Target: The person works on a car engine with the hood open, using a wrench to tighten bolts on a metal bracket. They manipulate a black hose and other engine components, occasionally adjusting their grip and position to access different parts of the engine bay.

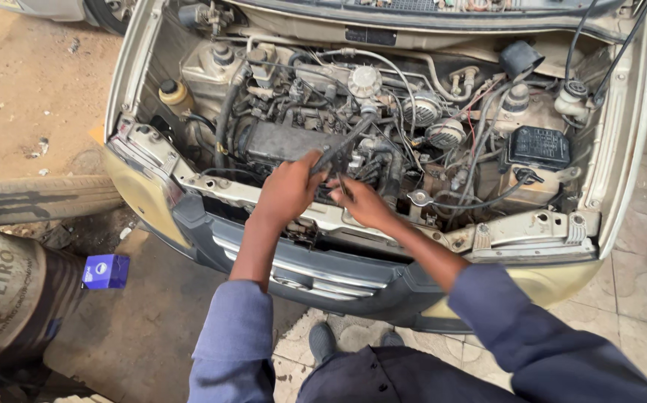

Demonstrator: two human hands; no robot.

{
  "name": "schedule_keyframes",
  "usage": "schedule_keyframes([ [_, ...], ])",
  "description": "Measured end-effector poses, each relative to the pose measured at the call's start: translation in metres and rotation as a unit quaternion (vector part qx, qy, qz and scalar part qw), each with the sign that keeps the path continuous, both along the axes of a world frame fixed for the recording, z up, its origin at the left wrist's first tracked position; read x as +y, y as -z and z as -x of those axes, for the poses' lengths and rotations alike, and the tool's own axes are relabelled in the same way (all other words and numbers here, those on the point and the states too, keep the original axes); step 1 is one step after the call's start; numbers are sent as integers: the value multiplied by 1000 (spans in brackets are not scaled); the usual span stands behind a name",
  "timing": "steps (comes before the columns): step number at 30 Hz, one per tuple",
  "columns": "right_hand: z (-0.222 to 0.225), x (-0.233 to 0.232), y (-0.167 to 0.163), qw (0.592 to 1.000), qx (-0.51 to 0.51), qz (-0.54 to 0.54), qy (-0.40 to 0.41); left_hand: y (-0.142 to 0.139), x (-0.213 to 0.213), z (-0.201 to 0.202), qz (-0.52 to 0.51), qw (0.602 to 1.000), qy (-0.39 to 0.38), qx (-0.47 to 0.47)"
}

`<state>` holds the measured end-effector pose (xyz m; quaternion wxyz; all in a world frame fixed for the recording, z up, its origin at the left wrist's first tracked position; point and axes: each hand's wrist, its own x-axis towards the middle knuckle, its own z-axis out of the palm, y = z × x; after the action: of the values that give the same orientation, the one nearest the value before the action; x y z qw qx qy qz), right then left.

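The left hand (287,190) is positioned over the front edge of an open engine bay (383,127), with its fingers closed around the lower end of a long dark tool (342,145). From those fingers the tool runs up and to the right, its far end reaching in among the hoses near a round pale cap (365,80) at the top of the engine. The right hand (362,203) lies just beside the left hand, on its right, with fingers curled; whether those fingers grip anything cannot be determined, although thin dark wires (340,181) pass directly at the fingertips. Beyond the fingers of both hands sits the dark engine cover (282,142), partly overlapped by the left hand. Directly beneath both hands runs the pale front crossmember (487,235), and below that the grey bumper (323,269). Well to the right of the right fingers stands a black fuse box (538,147), with a white reservoir cap (575,91) farther behind it. Well to the left of the left fingers, a yellowish fluid reservoir (174,93) is mounted at the corner of the bay. Both forearms emerge from blue sleeves (235,336). On the floor, far to the left of the hands, rest a small blue box (105,271), a worn tyre (40,198) and a rusty metal drum (6,295).
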<state>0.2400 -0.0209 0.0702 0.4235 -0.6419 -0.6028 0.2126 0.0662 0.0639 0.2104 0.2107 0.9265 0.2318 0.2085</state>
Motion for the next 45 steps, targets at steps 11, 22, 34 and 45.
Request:
schedule_keyframes([
  [11,-64,3,-215,761,-504,-376,-161,8,0,0,-56,996,-47,41],
  [22,-42,-3,-140,923,-360,126,48,12,44,-25,-167,984,-67,-1],
  [34,6,-61,-114,742,649,164,27,-2,85,-132,-196,957,115,177],
  [45,96,-4,-98,700,688,-174,75,59,75,-157,481,866,36,-129],
])
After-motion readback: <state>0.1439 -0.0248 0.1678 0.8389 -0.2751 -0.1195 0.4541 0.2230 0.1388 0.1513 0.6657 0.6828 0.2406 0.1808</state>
